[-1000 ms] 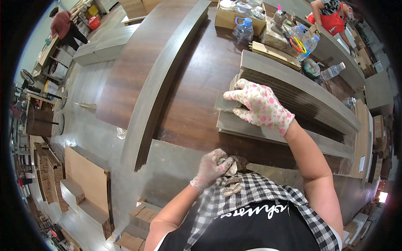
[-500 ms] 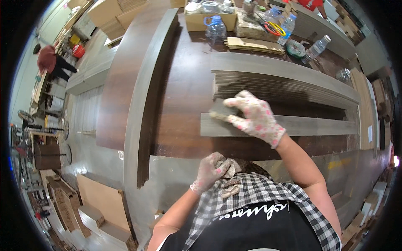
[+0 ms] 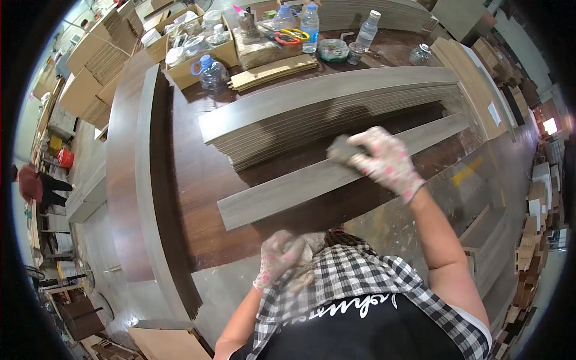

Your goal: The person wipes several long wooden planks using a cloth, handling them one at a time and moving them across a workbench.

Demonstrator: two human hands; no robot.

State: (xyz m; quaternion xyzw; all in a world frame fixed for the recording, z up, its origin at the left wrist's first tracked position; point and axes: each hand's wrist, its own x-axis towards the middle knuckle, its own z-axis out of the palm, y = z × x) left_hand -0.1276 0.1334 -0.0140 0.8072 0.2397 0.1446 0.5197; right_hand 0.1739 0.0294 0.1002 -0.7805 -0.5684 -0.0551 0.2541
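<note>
My right hand [image 3: 390,165], in a white glove with pink spots, grips a small dark grey block [image 3: 342,150] between thumb and fingers. The block is over the far edge of a single grey wood-grain board [image 3: 288,191] lying flat on the dark brown table [image 3: 201,231]; motion blur hides whether they touch. Close to my body, my left hand [image 3: 275,259], gloved alike, is closed on a crumpled, stained pale rag [image 3: 309,245]. Beyond the single board lies a stack of matching grey boards [image 3: 324,96], their edges towards me.
Another long stack of boards [image 3: 147,180] runs along the table's left. At the back are a cardboard box [image 3: 231,53] of jars, a blue-capped jug [image 3: 213,75], wood strips [image 3: 273,73], scissors [image 3: 291,37] and bottles [image 3: 309,29]. A person [image 3: 36,185] stands far left.
My view has turned to the right. My right hand has moved with the block rightward along the single board. My left hand stays by my body with the rag.
</note>
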